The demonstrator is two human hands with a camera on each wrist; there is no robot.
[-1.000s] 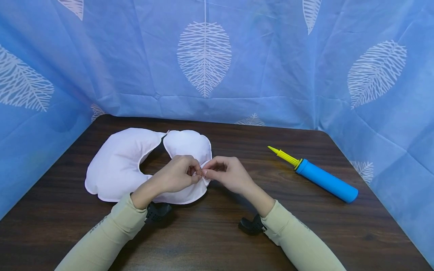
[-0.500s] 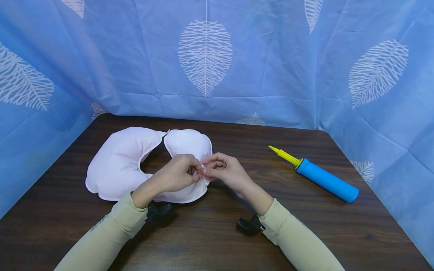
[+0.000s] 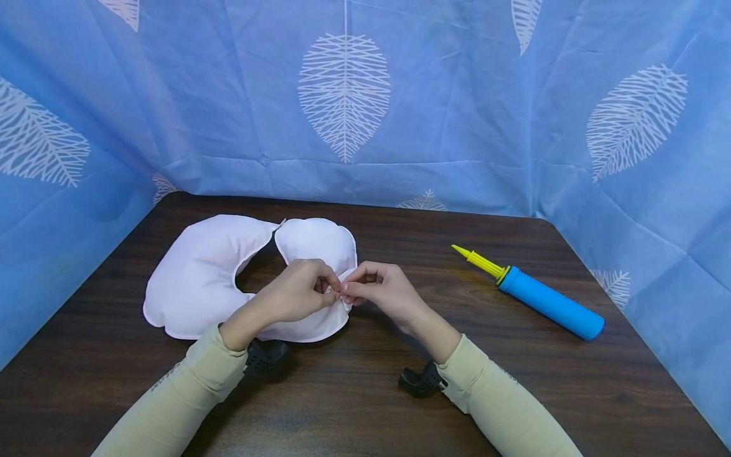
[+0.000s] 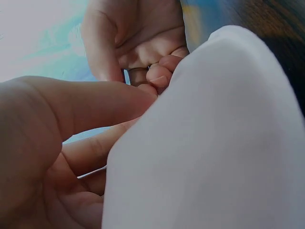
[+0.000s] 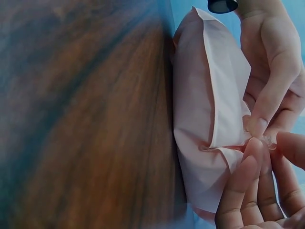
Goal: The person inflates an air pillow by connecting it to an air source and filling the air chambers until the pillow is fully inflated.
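White fabric of a U-shaped inflatable neck pillow (image 3: 200,279) lies flat on the dark wood table (image 3: 365,393) in the head view, open end toward the backdrop. Left hand (image 3: 297,295) and right hand (image 3: 382,291) meet at the pillow's right edge, fingertips of both curled and pinching one small spot there, probably the air valve, so the pillow stays braced on the table while the fingers work it. Blue hand pump (image 3: 548,303) with yellow nozzle lies well apart to the right, untouched. Blue leaf-print cloth (image 3: 342,95) closes off the back and sides. The pinched part itself is hidden behind the knuckles. Left wrist view: pillow (image 4: 214,143) fills the right side, left thumb (image 4: 81,109) lies pressed toward the right hand's fingertips (image 4: 159,76) at the fabric edge; the part between them is too blurred to identify. Right wrist view: pillow (image 5: 209,109) seen edge-on, puckered at a seam where the left fingers (image 5: 267,109) and right fingers (image 5: 243,191) pinch a small clear nub (image 5: 264,139); whether it is capped or uncapped I cannot tell.
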